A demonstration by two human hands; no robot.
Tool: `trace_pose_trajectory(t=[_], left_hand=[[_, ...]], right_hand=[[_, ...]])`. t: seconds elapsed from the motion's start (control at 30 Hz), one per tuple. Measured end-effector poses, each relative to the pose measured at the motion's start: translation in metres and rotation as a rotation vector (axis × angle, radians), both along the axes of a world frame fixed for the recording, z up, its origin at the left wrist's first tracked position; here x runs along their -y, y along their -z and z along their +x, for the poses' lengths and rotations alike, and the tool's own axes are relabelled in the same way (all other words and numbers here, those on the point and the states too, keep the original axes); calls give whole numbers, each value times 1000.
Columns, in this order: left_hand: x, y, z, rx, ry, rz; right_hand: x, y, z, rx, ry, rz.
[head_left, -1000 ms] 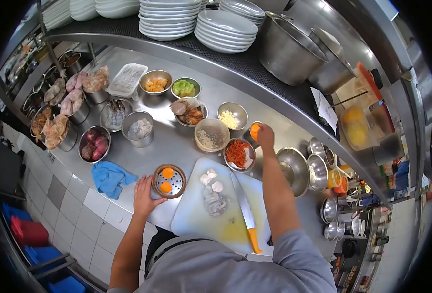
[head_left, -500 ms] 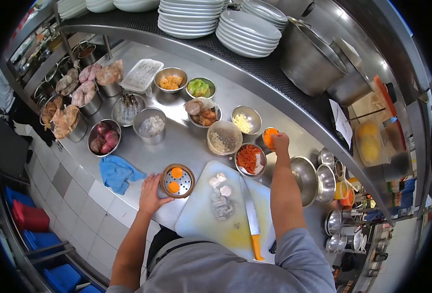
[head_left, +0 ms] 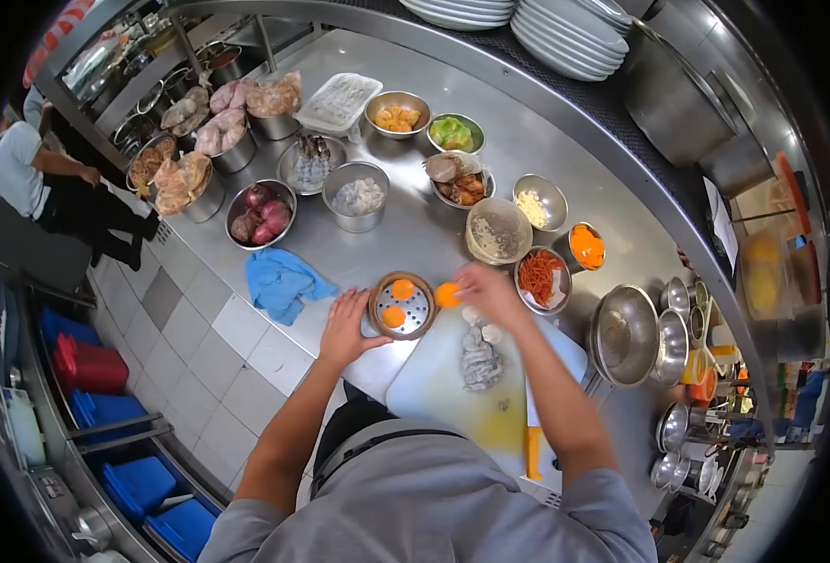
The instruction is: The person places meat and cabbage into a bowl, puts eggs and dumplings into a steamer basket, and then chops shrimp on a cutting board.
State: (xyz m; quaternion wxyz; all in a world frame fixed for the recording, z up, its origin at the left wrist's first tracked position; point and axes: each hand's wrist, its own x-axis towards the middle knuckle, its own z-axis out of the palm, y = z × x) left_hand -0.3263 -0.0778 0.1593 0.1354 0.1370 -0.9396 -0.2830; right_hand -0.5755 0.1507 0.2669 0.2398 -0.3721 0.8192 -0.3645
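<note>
My left hand grips the near-left side of a small round steamer basket, thumb and fingers around its wall. Two orange carrot slices lie on its perforated metal base. Just right of the rim, my right hand pinches another carrot slice. Below that hand, peeled grey shrimp and a few white pieces rest on the cutting board. A knife with a yellow handle lies on the board, its blade partly hidden by my right forearm.
More carrot slices fill a metal cup, beside a bowl of carrot shreds. A blue cloth and a bowl of red onions sit left. Stacked metal bowls stand right; a plate shelf overhangs the back. Another person stands far left.
My right hand has come from the carrot cup leftward to the steamer basket, bringing a carrot slice. My left hand stays on the basket. The view has shifted, and another person shows more fully.
</note>
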Motion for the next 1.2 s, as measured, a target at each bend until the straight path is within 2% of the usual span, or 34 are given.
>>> trace_pose_trajectory(t=[0.07, 0.1, 0.17, 0.2, 0.3, 0.43, 0.6, 0.9, 1.03, 1.1, 1.2], left_hand=[[0, -3, 1, -3, -3, -14], [-1, -6, 1, -6, -4, 0], [-1, -10, 2, -8, -12, 13], [-1, -9, 2, -12, -10, 17], [-1, -8, 4, -20, -12, 21], [-1, -8, 4, -36, -4, 25], [-2, -7, 5, -36, -5, 17], [-2, -5, 3, -29, 5, 14], [-4, -6, 2, -19, 3, -2], [-4, -5, 1, -29, 7, 1], [-4, -6, 3, -39, -2, 5]], right_hand=[[31, 11, 42, -97, -172, 64], [40, 16, 52, -97, -174, 58], [54, 23, 65, -435, -260, 262], [58, 25, 67, -493, -269, 298], [58, 31, 77, -616, -197, 202], [67, 31, 85, -626, -154, 165], [75, 30, 87, -472, -197, 224], [70, 35, 90, -495, -168, 222], [54, 36, 80, -500, -178, 119], [43, 34, 62, -324, -66, -34], [-6, 17, 26, -480, 20, 114]])
